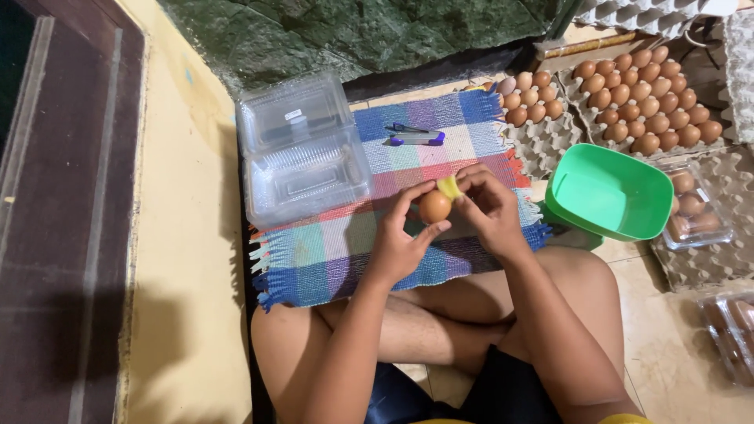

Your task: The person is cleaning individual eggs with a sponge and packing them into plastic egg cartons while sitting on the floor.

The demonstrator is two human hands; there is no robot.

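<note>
Sitting cross-legged on the floor [188, 259] with a checked woven mat [408, 204] spread out in front of the knees. Up top right there are two cardboard egg trays [550, 141], the far one packed with brown eggs [644, 98], the nearer one only filled along its back rows. Just right of the mat sits a green bowl [609, 192], looks empty inside. Past that, a clear box [695, 208] with a few eggs in it rests on another tray, and one more clear pack of eggs [730, 330] is at the right edge, half cut off.

On the left part of the mat is a stack of clear plastic clamshell boxes [302, 157], empty as far as I can see. A small purple-handled tool [416, 137] lies near the mat's far edge, can't tell exactly what it is.

Left hand [397, 239] is wrapped around a single brown egg [434, 206] over the middle of the mat. Right hand [491, 208] pinches a little yellow cloth [449, 187] pressed right against the egg's top.
</note>
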